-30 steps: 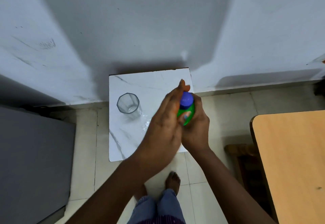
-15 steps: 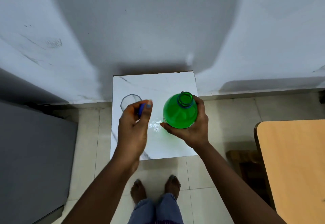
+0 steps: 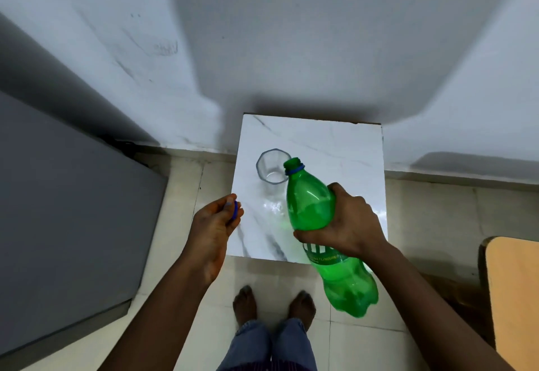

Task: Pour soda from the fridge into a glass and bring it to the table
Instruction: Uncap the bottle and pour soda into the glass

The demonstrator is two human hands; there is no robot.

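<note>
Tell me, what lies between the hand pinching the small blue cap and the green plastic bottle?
In the head view, only bare white marble tabletop with a wet glint lies between the left hand and the green plastic bottle.

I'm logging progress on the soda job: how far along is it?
Done: the bottle is out and uncapped; the left hand pinches the blue cap. In hand: the right hand tilts the bottle's mouth toward the glass on the marble stand; the glass looks empty. Left: pouring, then carrying the glass to the table.
</note>
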